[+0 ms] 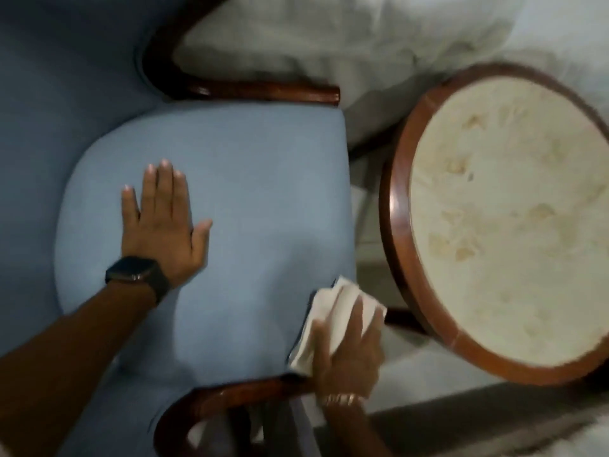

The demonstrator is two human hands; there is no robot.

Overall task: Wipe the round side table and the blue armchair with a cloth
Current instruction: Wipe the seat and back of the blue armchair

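Observation:
The blue armchair (250, 179) fills the left and middle of the head view, its seat cushion framed by dark wooden arms. My left hand (164, 222) lies flat and open on the cushion, a dark watch on its wrist. My right hand (349, 351) presses a folded white cloth (333, 318) against the cushion's front corner, just above the near wooden arm (237, 397). The round side table (405, 258), with a brown wooden rim and a pale cream mottled top, stands to the right of the chair.
White bedding or fabric (329, 37) lies behind the chair and table. The far wooden arm (263, 90) curves along the cushion's upper edge. Pale floor (428, 384) shows between chair and table.

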